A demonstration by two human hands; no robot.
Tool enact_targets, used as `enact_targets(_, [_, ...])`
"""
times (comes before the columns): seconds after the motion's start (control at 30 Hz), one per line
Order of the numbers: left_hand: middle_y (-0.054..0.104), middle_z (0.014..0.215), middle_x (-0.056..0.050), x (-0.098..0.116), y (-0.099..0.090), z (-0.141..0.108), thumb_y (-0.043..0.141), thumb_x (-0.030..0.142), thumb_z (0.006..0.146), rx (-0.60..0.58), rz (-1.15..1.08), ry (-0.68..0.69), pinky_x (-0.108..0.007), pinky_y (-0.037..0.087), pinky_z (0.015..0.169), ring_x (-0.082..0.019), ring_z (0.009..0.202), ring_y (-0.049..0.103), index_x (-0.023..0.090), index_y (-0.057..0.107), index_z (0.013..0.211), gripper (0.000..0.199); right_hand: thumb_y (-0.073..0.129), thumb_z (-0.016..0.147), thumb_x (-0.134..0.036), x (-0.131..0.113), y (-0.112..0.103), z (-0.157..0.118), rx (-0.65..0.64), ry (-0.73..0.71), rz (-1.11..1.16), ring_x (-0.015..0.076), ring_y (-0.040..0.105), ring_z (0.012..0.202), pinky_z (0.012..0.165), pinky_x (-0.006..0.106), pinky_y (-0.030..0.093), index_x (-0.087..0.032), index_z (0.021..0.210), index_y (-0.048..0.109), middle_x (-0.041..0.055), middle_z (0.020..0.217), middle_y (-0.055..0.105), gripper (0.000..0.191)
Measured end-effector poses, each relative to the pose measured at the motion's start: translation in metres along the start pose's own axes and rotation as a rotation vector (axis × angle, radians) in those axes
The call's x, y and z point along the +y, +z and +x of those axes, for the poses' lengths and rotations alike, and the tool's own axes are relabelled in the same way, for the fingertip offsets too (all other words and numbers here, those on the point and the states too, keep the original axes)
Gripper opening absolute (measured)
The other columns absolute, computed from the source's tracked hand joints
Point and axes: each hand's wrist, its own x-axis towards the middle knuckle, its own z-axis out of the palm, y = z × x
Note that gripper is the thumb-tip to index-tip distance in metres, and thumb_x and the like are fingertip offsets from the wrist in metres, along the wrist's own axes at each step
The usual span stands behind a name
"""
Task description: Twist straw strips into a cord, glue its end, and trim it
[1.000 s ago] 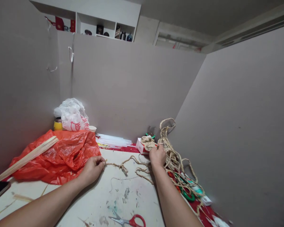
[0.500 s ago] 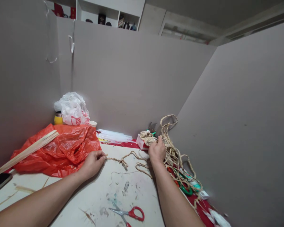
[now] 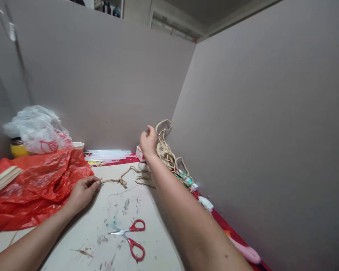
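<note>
A thin braided straw rope (image 3: 128, 170) with a knot lies across the white table. My left hand (image 3: 84, 190) pinches its left end beside the red plastic bag. Farther back, my right hand (image 3: 148, 142) is raised with curled fingers at the left of a tangled rope heap (image 3: 165, 150); what its fingers hold, if anything, is too small to make out. The rope's right part passes behind my right forearm. Red-handled scissors (image 3: 132, 233) lie with their blades slightly apart on the table, nearer than the rope.
A crumpled red bag (image 3: 45, 180) with pale strips (image 3: 4, 180) on it covers the left. White bag (image 3: 41, 130), yellow jar (image 3: 18, 147), cup (image 3: 78, 145) and clear sticks (image 3: 109, 155) stand or lie behind. Grey partitions (image 3: 101, 82) enclose the table (image 3: 113, 210).
The view has turned to the right. My right hand has risen from the small box and the rope heap. My left hand keeps its pinch on the rope end.
</note>
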Motion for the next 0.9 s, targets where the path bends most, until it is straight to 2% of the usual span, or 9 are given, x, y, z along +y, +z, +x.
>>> enact_targets(0.07, [0.055, 0.055, 0.002, 0.003, -0.001, 0.001, 0.060, 0.046, 0.066, 0.000, 0.015, -0.021, -0.024, 0.036, 0.052, -0.012, 0.050, 0.046, 0.016, 0.062, 0.070, 0.030, 0.045, 0.075, -0.014, -0.026, -0.007, 0.027, -0.079, -0.062, 0.031, 0.0211, 0.060, 0.089, 0.085, 0.042, 0.045, -0.006, 0.105, 0.058, 0.0093, 0.091, 0.062, 0.034])
enact_targets(0.13, [0.056, 0.055, 0.001, 0.005, -0.001, 0.001, 0.060, 0.046, 0.065, 0.012, 0.041, -0.039, -0.024, 0.037, 0.052, -0.012, 0.051, 0.048, 0.016, 0.063, 0.071, 0.031, 0.047, 0.076, -0.015, -0.051, -0.032, 0.048, -0.140, -0.143, 0.056, 0.0162, 0.060, 0.084, 0.086, 0.041, 0.044, -0.008, 0.097, 0.061, 0.0024, 0.085, 0.061, 0.026])
enact_targets(0.2, [0.057, 0.056, 0.001, 0.006, -0.002, 0.002, 0.060, 0.046, 0.065, 0.013, 0.076, -0.050, -0.024, 0.038, 0.053, -0.013, 0.052, 0.049, 0.016, 0.063, 0.072, 0.031, 0.046, 0.079, -0.017, -0.069, -0.076, 0.050, -0.259, -0.325, 0.094, 0.0139, 0.060, 0.082, 0.086, 0.042, 0.043, -0.008, 0.094, 0.061, -0.0006, 0.082, 0.060, 0.023])
enact_targets(0.27, [0.058, 0.056, 0.001, 0.005, -0.003, 0.003, 0.059, 0.047, 0.065, 0.007, 0.100, -0.039, -0.024, 0.039, 0.053, -0.013, 0.053, 0.050, 0.016, 0.064, 0.074, 0.033, 0.049, 0.080, -0.020, -0.076, -0.130, 0.032, -0.389, -0.490, 0.018, 0.0142, 0.060, 0.080, 0.084, 0.040, 0.045, -0.012, 0.095, 0.062, -0.0009, 0.083, 0.062, 0.021])
enact_targets(0.4, [0.060, 0.058, 0.001, 0.005, -0.004, 0.003, 0.058, 0.047, 0.066, 0.003, 0.151, -0.011, -0.025, 0.041, 0.055, -0.015, 0.055, 0.053, 0.017, 0.064, 0.074, 0.032, 0.048, 0.083, -0.028, -0.045, -0.237, -0.039, -0.480, -0.453, -0.444, 0.0214, 0.061, 0.083, 0.078, 0.039, 0.047, -0.019, 0.098, 0.065, 0.0055, 0.092, 0.067, 0.024])
enact_targets(0.53, [0.062, 0.059, 0.001, 0.009, -0.005, 0.002, 0.058, 0.046, 0.064, 0.014, 0.195, -0.030, -0.024, 0.042, 0.057, -0.016, 0.056, 0.055, 0.018, 0.065, 0.074, 0.030, 0.049, 0.079, -0.027, 0.016, -0.306, -0.102, -0.689, -0.070, -0.833, 0.0261, 0.062, 0.083, 0.074, 0.038, 0.047, -0.018, 0.097, 0.068, 0.0105, 0.092, 0.069, 0.027])
enact_targets(0.6, [0.063, 0.060, 0.000, 0.011, -0.005, 0.001, 0.058, 0.047, 0.064, 0.008, 0.204, -0.041, -0.025, 0.042, 0.057, -0.016, 0.056, 0.055, 0.017, 0.065, 0.076, 0.032, 0.046, 0.079, -0.021, 0.038, -0.326, -0.123, -0.869, 0.009, -0.865, 0.0257, 0.062, 0.089, 0.079, 0.036, 0.045, -0.017, 0.107, 0.065, 0.0121, 0.099, 0.068, 0.034])
enact_targets(0.7, [0.063, 0.060, -0.001, 0.014, -0.006, 0.001, 0.060, 0.047, 0.064, 0.002, 0.202, -0.069, -0.025, 0.042, 0.057, -0.016, 0.057, 0.055, 0.016, 0.065, 0.079, 0.036, 0.046, 0.071, -0.011, 0.051, -0.342, -0.144, -1.001, 0.044, -0.873, 0.0263, 0.055, 0.107, 0.089, 0.036, 0.041, -0.014, 0.118, 0.059, 0.0140, 0.117, 0.062, 0.048])
enact_targets(0.9, [0.066, 0.066, 0.001, 0.007, -0.008, 0.004, 0.064, 0.046, 0.065, 0.024, 0.194, -0.120, -0.024, 0.042, 0.062, -0.017, 0.065, 0.058, 0.018, 0.066, 0.081, 0.032, 0.043, 0.069, -0.006, 0.052, -0.332, -0.153, -1.038, 0.052, -0.950, 0.0275, 0.053, 0.108, 0.088, 0.036, 0.039, -0.013, 0.117, 0.056, 0.0152, 0.118, 0.059, 0.050])
